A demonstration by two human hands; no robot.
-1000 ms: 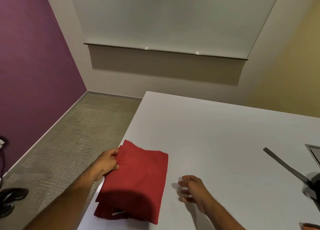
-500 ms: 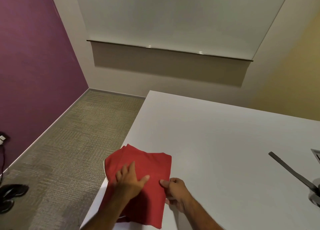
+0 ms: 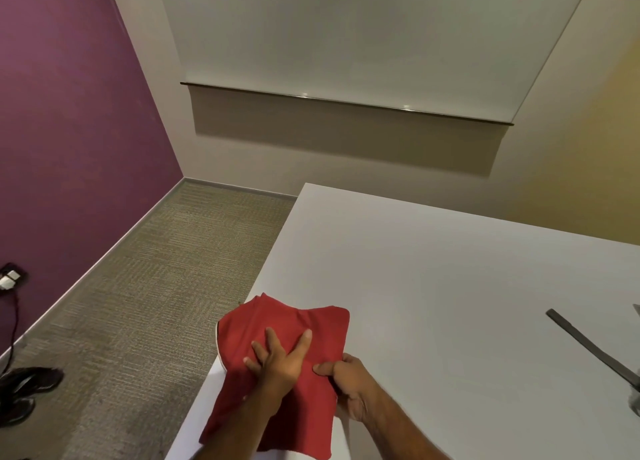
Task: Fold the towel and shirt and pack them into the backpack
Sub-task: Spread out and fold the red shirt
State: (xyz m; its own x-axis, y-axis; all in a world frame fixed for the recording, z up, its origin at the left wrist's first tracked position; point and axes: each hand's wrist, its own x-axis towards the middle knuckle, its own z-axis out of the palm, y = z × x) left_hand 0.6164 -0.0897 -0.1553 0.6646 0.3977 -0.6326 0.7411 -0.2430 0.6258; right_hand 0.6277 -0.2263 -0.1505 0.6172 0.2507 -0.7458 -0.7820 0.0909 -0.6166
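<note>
A folded red shirt [image 3: 311, 324] with a thin white trim lies at the near left corner of the white table [image 3: 450, 269], its left side hanging a little past the table's edge. My left hand [image 3: 280, 362] lies flat on top of it with the fingers spread. My right hand [image 3: 346, 380] grips the shirt's right edge, thumb on top and fingers tucked under the cloth. A dark strap [image 3: 588, 345], possibly the backpack's, runs in from the right edge; the bag itself is almost wholly out of frame. No towel is in view.
Carpeted floor [image 3: 156, 303] lies left of the table, bounded by a purple wall. Dark shoes [image 3: 24, 390] and a cable sit on the floor at far left. A whiteboard with a ledge hangs on the back wall.
My left hand went from holding the shirt's left edge to pressing flat on its top. My right hand came in from the bare table and took hold of the shirt's right edge.
</note>
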